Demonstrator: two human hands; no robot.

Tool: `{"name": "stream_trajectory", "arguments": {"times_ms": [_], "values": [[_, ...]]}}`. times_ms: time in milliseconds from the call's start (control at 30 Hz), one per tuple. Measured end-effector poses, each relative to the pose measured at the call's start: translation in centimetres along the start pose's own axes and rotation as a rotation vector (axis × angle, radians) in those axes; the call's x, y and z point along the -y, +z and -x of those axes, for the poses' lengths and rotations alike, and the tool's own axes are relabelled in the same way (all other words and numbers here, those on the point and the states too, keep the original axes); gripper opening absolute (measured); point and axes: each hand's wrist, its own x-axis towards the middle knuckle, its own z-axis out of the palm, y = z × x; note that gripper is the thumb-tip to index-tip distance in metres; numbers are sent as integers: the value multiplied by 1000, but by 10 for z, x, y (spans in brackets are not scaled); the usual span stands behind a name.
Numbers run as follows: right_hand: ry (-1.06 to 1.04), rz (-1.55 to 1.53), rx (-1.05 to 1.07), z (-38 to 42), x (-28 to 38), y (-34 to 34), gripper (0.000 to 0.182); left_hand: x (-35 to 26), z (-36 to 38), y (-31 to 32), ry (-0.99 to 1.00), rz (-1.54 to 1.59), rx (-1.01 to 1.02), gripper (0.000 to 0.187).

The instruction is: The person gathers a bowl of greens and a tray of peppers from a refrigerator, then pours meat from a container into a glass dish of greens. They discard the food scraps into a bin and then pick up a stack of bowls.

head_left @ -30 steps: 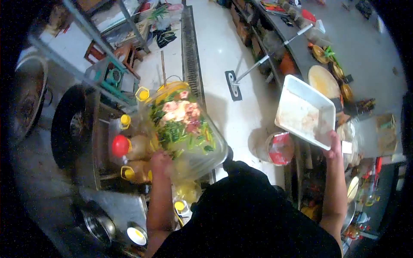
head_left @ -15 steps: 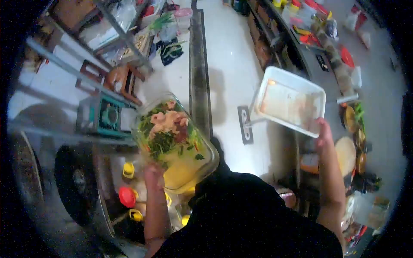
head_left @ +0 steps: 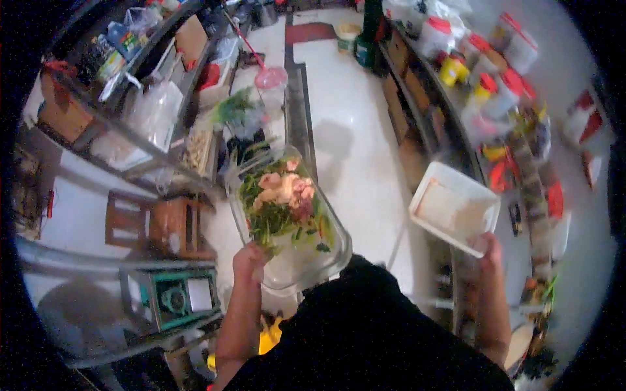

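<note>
My left hand (head_left: 250, 264) is closed on the near left edge of a clear rectangular container (head_left: 342, 241). Chopped leafy greens (head_left: 261, 221) and pale pink pieces that look like raw meat (head_left: 287, 188) lie in its far half. The near half has only a few scraps of green. Off to the right, my right hand (head_left: 490, 249) grips a white plastic tub (head_left: 450, 208) by its near right corner. The tub is tilted, and brownish smears show on its inside. Both containers are held up above the floor, well apart from each other.
Shelves (head_left: 140, 153) with bags and boxes run along the left. A wooden stool (head_left: 175, 225) and a green-framed scale (head_left: 175, 300) stand below. On the right is a long counter (head_left: 456, 133) with red-lidded jars (head_left: 438, 38). A dark drain strip (head_left: 298, 111) runs along the floor.
The view has shifted forward, so more of the aisle shows and the scale sits lower in the picture. Both hands keep hold of their containers, which now appear slightly lower and further right.
</note>
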Motion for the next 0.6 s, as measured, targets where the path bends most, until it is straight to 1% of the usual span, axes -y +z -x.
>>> {"name": "stream_trajectory", "arguments": {"times_ms": [33, 67, 100, 133, 167, 200, 233, 267, 300, 333, 367, 400, 467, 500, 567, 600], "values": [[84, 45, -11, -87, 36, -5, 36, 6, -39, 73, 5, 18, 38, 13], [86, 39, -12, -121, 36, 5, 36, -7, -61, 84, 6, 12, 37, 13], [101, 44, 4, -148, 38, 55, 38, -29, -82, 87, 33, -25, 60, 13], [112, 58, 9, -159, 36, 109, 41, -54, -98, 81, 45, -58, 86, 12], [123, 38, -16, -194, 40, 153, 35, -73, -119, 109, 33, -58, 84, 12], [124, 11, -27, -253, 52, 175, 29, -80, -139, 165, 51, -96, -10, 13], [178, 119, 37, -282, 52, 205, 32, -105, -154, 182, 78, -127, -99, 13], [158, 119, 50, -305, 47, 237, 32, -124, -185, 171, 92, -114, -85, 13], [134, 107, 39, -323, 43, 271, 33, -128, -219, 151, 111, -7, -65, 14], [125, 91, 21, -363, 51, 289, 35, -128, -258, 164, 123, 88, -55, 16], [100, 96, 81, -399, 56, 305, 37, -136, -296, 179, 134, 107, -7, 17], [97, 93, 72, -430, 61, 317, 37, -150, -329, 196, 128, 102, -1, 17], [236, 84, 41, -470, 66, 347, 40, -196, -393, 221, 112, -37, 124, 15], [171, -25, 36, -484, 64, 365, 44, -222, -424, 243, 101, -43, 146, 15], [172, -67, -11, -516, 56, 396, 45, -270, -467, 285, 112, -241, 50, 12], [168, -113, -66, -527, 53, 409, 46, -293, -496, 301, 102, -251, 45, 12]]}}
